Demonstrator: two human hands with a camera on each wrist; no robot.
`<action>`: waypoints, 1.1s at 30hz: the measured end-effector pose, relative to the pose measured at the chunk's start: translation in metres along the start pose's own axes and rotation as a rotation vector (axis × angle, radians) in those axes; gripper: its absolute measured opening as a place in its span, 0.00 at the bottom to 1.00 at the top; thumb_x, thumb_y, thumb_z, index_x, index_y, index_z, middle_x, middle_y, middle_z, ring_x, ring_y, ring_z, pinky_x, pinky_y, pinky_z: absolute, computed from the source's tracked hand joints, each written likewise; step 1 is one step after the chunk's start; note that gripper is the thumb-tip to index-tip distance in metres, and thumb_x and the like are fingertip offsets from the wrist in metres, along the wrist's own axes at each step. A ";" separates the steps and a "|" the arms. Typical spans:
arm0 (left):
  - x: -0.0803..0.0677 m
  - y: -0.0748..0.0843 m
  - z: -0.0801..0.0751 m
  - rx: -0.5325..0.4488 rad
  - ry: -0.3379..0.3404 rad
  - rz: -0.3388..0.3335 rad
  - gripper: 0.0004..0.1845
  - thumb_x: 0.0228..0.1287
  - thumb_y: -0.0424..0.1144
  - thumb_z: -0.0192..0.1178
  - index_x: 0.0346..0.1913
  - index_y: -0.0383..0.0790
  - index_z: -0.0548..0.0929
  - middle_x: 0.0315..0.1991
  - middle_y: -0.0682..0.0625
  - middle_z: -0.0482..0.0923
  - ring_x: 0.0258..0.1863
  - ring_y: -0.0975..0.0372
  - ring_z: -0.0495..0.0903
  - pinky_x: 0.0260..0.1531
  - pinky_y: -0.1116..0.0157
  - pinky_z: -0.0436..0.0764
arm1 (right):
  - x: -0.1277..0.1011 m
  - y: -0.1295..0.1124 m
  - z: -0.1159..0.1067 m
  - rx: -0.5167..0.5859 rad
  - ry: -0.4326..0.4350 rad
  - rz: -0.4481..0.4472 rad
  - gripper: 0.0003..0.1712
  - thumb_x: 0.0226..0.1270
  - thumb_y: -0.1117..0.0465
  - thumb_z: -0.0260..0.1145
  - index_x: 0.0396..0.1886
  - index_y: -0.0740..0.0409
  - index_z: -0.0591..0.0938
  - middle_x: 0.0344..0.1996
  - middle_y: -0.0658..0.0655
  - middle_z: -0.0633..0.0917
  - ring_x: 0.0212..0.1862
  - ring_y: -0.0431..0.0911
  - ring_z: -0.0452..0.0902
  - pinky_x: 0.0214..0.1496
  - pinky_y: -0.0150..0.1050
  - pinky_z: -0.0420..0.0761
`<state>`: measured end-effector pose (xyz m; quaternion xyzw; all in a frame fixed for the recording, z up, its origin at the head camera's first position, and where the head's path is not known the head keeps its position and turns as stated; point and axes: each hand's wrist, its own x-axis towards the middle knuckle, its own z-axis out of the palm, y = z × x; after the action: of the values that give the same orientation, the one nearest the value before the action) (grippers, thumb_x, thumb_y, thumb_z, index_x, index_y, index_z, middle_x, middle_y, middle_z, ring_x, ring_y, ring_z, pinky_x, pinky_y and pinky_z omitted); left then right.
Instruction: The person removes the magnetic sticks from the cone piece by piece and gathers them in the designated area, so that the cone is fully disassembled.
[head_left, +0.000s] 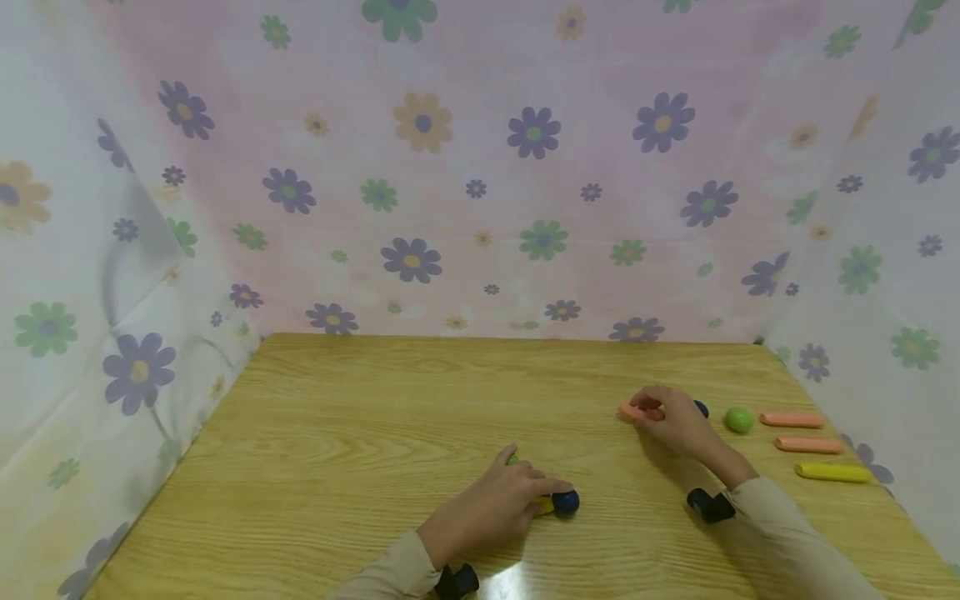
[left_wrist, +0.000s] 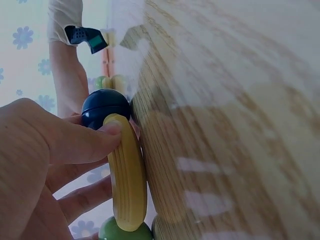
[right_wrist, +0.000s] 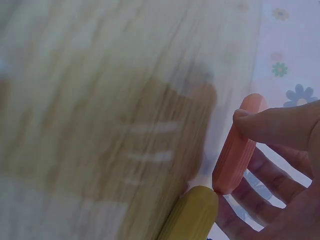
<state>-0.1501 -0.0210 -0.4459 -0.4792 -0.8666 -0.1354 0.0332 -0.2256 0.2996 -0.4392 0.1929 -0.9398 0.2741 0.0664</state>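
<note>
Near the front middle of the wooden table (head_left: 300,467), my left hand (head_left: 495,504) grips a yellow ribbed stick (left_wrist: 129,175), thumb on its upper side. One end of the stick meets a dark blue ball (head_left: 566,502); the other meets a green ball (left_wrist: 125,231), mostly hidden by the hand in the head view. Farther right, my right hand (head_left: 678,423) pinches a coral ribbed stick (right_wrist: 240,147) between thumb and fingers. Close to that stick's lower end, a second yellow stick (right_wrist: 192,215) shows in the right wrist view; I cannot tell whether they touch.
Right of my right hand are a partly hidden blue ball (head_left: 702,408) and a green ball (head_left: 738,419). Two coral sticks (head_left: 792,420) and a yellow stick (head_left: 834,473) lie toward the table's right edge. Flowered cloth (head_left: 480,150) surrounds the back and sides.
</note>
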 end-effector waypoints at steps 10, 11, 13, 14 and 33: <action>-0.001 -0.001 0.001 -0.004 -0.003 -0.014 0.26 0.64 0.37 0.61 0.63 0.60 0.74 0.51 0.61 0.79 0.48 0.67 0.77 0.60 0.45 0.63 | 0.008 0.005 0.006 -0.013 -0.008 0.000 0.10 0.56 0.73 0.68 0.39 0.65 0.82 0.34 0.60 0.82 0.35 0.53 0.79 0.34 0.47 0.79; -0.002 -0.001 0.002 -0.004 0.001 -0.014 0.25 0.64 0.37 0.62 0.63 0.59 0.74 0.50 0.61 0.79 0.48 0.67 0.77 0.60 0.44 0.63 | 0.009 0.005 0.006 -0.016 -0.006 -0.001 0.09 0.56 0.73 0.68 0.38 0.65 0.82 0.34 0.60 0.82 0.35 0.53 0.79 0.34 0.47 0.79; -0.002 -0.001 0.002 -0.009 0.008 -0.012 0.25 0.64 0.36 0.62 0.63 0.59 0.74 0.50 0.61 0.79 0.48 0.68 0.77 0.59 0.44 0.63 | 0.009 0.005 0.005 -0.029 -0.002 -0.004 0.08 0.56 0.72 0.68 0.38 0.65 0.82 0.33 0.59 0.82 0.34 0.52 0.78 0.35 0.47 0.78; -0.003 -0.001 0.002 -0.012 0.011 -0.011 0.25 0.64 0.37 0.62 0.63 0.59 0.74 0.50 0.61 0.79 0.48 0.68 0.77 0.59 0.43 0.63 | 0.009 0.005 0.005 -0.037 0.001 -0.005 0.08 0.56 0.72 0.68 0.37 0.65 0.82 0.33 0.59 0.82 0.34 0.52 0.78 0.35 0.48 0.78; 0.000 0.001 0.000 0.001 0.008 -0.009 0.24 0.66 0.38 0.60 0.63 0.58 0.74 0.51 0.60 0.79 0.49 0.67 0.77 0.60 0.44 0.63 | -0.001 -0.013 -0.014 -0.064 0.051 -0.096 0.08 0.56 0.70 0.70 0.37 0.61 0.84 0.36 0.59 0.83 0.38 0.56 0.79 0.38 0.54 0.77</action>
<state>-0.1492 -0.0201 -0.4461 -0.4746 -0.8687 -0.1368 0.0362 -0.2190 0.2970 -0.4213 0.2286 -0.9357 0.2454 0.1097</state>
